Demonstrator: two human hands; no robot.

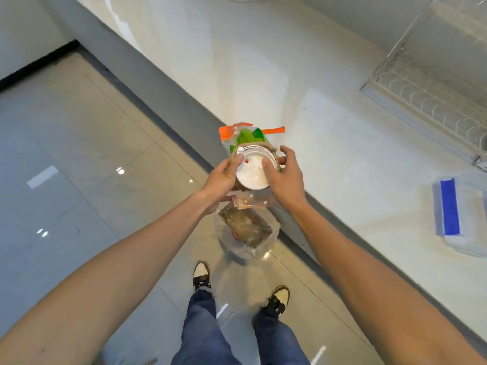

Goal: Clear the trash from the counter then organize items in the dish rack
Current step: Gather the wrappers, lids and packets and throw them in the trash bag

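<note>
A: Tabletop, white, runs diagonally along the right; dish rack at its far end, a clear lidded container with a blue strip nearer. Tiled floor to the left.

B: Trash?

A: Off the tabletop, held over the floor just past the edge. A bin bag, clear and partly filled, sits on the floor directly beneath.

B: What's in the bundle?

A: Round white-lidded cup on top, orange-and-green wrapper behind it, crinkled clear plastic under it.

B: Hands?

A: Left hand clamped on the cup's left side, right hand on the right, its fingers over the lid.

B: Handling?

A: Likely light. Wrappers soft and slick, apt to slide loose. Cup wall probably thin, so it may buckle; hold it by the stiffer rim. Contents unknown; lid could pop.
</note>
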